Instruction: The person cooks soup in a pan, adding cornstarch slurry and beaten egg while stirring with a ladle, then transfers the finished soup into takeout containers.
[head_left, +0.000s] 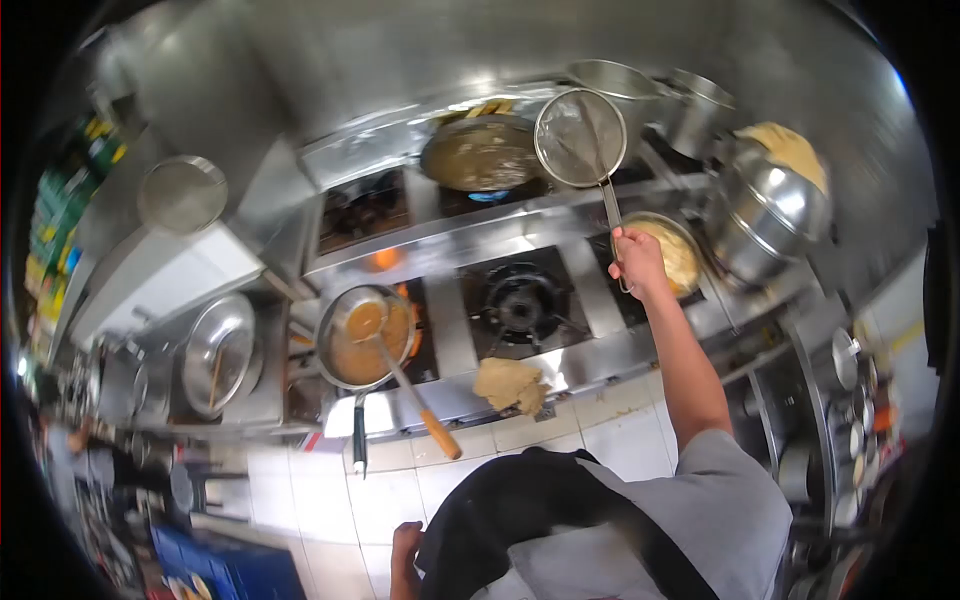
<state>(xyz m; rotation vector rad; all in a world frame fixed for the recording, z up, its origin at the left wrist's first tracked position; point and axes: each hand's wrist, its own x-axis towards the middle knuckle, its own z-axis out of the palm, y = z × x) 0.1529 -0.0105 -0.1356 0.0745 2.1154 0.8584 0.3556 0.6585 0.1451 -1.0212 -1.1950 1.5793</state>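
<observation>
On our left we see a shiny bowl [232,330]. Next, a ladle [398,376] rests in a pan [325,350] of orange sauce [345,350]. Our left hand [405,544] hangs low by our body, and we can't really tell if it is open or closed. A big pan [428,166] of brown liquid [490,152] sits at the back of the stove [603,312]. A tan cloth [508,384] lies at the front edge. The strainer [580,137] is up over the back of the stove, and our right hand [638,260] grips its handle. Just right of that hand we see a round pan [698,266] of yellow food [678,258], then a silver pot [752,235].
</observation>
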